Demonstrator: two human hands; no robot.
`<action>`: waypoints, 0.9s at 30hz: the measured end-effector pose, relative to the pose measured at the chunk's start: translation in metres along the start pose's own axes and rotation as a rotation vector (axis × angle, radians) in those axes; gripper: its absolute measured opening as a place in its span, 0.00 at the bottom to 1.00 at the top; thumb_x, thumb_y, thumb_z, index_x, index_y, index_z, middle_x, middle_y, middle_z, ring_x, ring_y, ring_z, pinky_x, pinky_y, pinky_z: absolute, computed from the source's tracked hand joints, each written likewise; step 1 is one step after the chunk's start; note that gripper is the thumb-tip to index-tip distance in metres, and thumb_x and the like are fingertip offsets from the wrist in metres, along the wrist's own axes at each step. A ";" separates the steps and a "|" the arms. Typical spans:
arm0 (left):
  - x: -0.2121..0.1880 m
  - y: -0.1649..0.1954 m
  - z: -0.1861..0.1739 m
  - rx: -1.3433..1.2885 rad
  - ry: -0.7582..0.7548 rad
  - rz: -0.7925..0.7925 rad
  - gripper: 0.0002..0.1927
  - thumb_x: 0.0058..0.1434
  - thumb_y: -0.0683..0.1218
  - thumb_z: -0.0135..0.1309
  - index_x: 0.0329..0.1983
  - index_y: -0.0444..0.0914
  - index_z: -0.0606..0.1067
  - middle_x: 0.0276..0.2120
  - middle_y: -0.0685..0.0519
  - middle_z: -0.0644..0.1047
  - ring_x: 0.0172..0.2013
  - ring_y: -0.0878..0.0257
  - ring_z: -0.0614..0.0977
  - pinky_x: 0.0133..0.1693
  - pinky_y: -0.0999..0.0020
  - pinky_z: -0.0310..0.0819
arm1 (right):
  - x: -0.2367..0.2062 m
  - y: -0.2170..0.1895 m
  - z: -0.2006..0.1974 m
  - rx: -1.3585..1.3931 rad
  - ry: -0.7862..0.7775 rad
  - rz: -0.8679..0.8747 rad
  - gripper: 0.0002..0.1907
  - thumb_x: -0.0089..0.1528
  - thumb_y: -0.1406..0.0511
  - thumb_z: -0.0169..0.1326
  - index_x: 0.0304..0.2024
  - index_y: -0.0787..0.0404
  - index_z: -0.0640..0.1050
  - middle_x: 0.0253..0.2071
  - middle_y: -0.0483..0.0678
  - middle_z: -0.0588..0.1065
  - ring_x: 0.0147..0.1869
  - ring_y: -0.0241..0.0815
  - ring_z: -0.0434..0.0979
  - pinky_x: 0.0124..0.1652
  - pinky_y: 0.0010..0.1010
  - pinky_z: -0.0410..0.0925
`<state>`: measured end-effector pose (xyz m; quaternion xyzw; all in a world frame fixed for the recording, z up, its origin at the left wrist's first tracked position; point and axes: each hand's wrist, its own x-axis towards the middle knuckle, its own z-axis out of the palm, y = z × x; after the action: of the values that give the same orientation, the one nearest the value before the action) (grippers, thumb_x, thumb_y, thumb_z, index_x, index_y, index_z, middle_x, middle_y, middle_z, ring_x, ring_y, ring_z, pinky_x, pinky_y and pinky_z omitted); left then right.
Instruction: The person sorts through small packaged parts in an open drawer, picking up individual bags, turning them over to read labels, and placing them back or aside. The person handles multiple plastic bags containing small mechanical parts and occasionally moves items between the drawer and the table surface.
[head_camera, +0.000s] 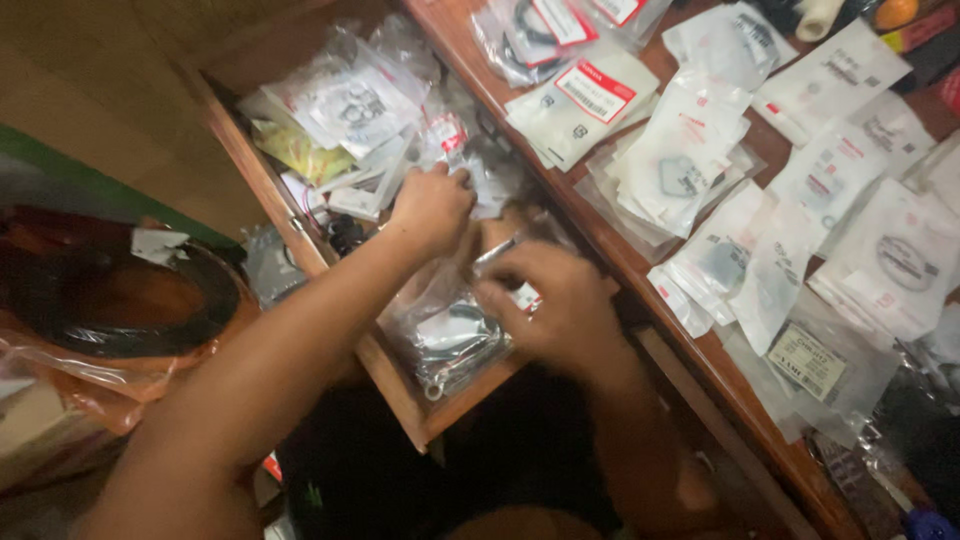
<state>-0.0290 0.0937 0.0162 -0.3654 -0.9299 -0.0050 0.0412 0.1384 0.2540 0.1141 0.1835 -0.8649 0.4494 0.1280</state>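
Both my hands reach into an open wooden drawer (405, 400) full of clear plastic packets of small parts. My left hand (432, 207) rests on the packets in the middle of the drawer, fingers curled around the edge of a small packet (447, 135) with a red label. My right hand (548, 300) is closed on a clear packet (452, 335) holding dark ring-shaped parts near the drawer's front. The grip details are blurred.
A wooden tabletop (620, 255) to the right carries many white and clear packets of gaskets and rings (690, 160). At the left lies a large dark ring in orange plastic wrap (130, 300). A yellow packet (298, 150) lies at the drawer's back left.
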 end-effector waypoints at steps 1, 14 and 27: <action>0.000 -0.002 -0.003 0.032 -0.038 0.010 0.12 0.51 0.49 0.61 0.37 0.40 0.81 0.43 0.47 0.79 0.46 0.47 0.80 0.41 0.49 0.77 | 0.004 0.004 -0.003 -0.005 0.020 0.025 0.05 0.61 0.68 0.60 0.37 0.65 0.80 0.36 0.53 0.79 0.41 0.48 0.81 0.42 0.35 0.73; -0.085 -0.034 -0.042 -2.032 0.233 -0.175 0.12 0.71 0.46 0.51 0.49 0.33 0.76 0.40 0.52 0.80 0.40 0.64 0.83 0.43 0.67 0.82 | 0.043 0.054 0.031 0.755 0.020 0.220 0.35 0.64 0.71 0.56 0.72 0.60 0.58 0.65 0.53 0.67 0.67 0.40 0.70 0.60 0.31 0.68; -0.098 0.010 -0.026 -1.873 0.405 -0.296 0.22 0.60 0.42 0.60 0.58 0.36 0.71 0.43 0.50 0.82 0.36 0.66 0.85 0.39 0.70 0.82 | 0.029 0.060 0.039 0.608 0.092 0.318 0.08 0.66 0.70 0.59 0.46 0.68 0.78 0.36 0.46 0.80 0.37 0.30 0.78 0.39 0.23 0.72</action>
<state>0.0513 0.0335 0.0337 -0.1215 -0.5608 -0.8118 -0.1081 0.0843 0.2477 0.0595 0.0556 -0.7024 0.7088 0.0347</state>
